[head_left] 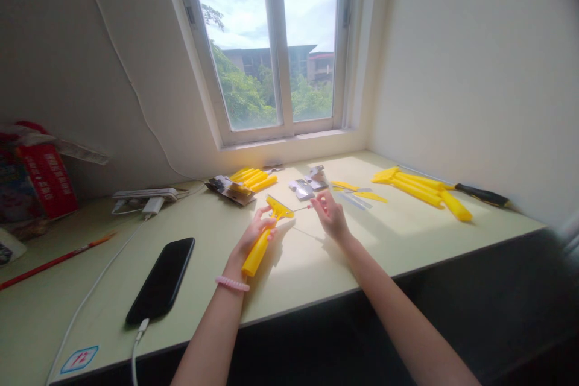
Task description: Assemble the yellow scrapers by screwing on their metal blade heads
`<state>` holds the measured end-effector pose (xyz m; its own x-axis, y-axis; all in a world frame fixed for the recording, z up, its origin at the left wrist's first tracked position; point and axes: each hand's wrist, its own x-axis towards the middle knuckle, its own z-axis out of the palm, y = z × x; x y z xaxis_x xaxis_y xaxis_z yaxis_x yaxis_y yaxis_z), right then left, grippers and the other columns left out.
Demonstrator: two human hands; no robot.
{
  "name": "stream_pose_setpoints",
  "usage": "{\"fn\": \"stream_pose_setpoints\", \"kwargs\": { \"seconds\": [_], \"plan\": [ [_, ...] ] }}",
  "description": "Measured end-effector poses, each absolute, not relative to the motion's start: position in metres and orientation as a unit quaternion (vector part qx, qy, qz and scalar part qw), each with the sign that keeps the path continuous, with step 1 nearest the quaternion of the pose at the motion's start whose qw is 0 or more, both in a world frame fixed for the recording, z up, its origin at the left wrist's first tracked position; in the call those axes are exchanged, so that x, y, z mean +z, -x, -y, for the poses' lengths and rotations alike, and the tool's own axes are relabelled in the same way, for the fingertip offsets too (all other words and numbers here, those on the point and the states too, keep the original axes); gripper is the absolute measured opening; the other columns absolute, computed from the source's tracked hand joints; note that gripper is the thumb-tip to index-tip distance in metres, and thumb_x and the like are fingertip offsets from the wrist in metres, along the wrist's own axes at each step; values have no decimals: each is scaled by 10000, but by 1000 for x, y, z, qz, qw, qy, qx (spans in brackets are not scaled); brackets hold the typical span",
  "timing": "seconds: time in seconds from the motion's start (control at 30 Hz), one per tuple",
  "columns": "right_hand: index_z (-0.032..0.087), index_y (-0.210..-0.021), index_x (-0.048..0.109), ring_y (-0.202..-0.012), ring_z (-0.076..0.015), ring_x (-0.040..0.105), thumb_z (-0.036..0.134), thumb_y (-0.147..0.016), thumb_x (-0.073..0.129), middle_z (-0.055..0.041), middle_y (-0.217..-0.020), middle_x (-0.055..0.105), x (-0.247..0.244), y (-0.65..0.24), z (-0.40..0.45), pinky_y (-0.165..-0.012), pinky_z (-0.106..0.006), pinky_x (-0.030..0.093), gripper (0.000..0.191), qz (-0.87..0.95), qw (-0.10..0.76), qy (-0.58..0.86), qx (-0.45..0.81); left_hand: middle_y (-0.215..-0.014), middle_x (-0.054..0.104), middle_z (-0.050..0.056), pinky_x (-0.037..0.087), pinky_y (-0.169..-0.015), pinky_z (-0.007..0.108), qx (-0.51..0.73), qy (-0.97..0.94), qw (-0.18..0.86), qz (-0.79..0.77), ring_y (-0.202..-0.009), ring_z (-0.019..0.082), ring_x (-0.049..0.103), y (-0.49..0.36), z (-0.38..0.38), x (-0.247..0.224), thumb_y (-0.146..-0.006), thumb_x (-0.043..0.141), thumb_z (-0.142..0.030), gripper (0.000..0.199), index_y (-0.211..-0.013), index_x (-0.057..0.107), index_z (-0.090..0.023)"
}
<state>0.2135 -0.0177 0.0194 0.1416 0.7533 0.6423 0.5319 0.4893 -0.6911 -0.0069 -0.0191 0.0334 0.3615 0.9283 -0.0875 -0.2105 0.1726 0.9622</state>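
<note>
My left hand (257, 234) is closed around a yellow scraper (257, 253), its wide head pointing up and away from me and its handle towards me. In my right hand (331, 216) the fingers pinch a small screwdriver (300, 209) with a thin metal shaft. A bit of red shows at the fingertips, and most of its handle is hidden. The shaft's tip meets the right side of the scraper's head. Just beyond my right hand lie silvery packets (302, 188) and flat yellow pieces (371, 196) beside clear strips.
Several yellow handles (256, 178) lie beside dark packets (230, 189) at the back. More yellow scrapers (418, 188) and a black-handled screwdriver (482, 194) rest at the right. A phone (160, 280) with a cable, a power strip (145, 194) and a red stick (54, 262) occupy the left.
</note>
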Motion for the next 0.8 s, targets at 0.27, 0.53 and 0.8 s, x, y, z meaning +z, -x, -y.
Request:
{"fn": "stream_pose_setpoints", "kwargs": {
  "seconds": [0.27,0.53,0.8],
  "plan": [
    [240,-840,391,-689,-183,564,306,-853,375,-13,-783,557,18,-215,16,-619,-295,445,69,667,567,476,80,-566,476,-67,297,-419,174,422,-480,669,-380,-420,77,414,7,19,34,-762,559,-179,513,-1236,367,-206],
    [240,-833,384,-482,-140,474,382,-892,412,48,-592,499,20,-213,19,-515,-251,353,157,653,562,496,106,-608,512,-53,292,-408,165,427,-475,676,-368,-416,63,409,7,17,31,-752,562,-153,497,-1206,371,-217],
    [235,-877,392,-681,-169,559,285,-862,394,-5,-792,543,16,-217,15,-623,-294,442,52,669,578,458,97,-702,558,-19,301,-424,183,437,-471,674,-365,-445,56,396,5,20,36,-763,553,-155,490,-1217,374,-205]
  ]
}}
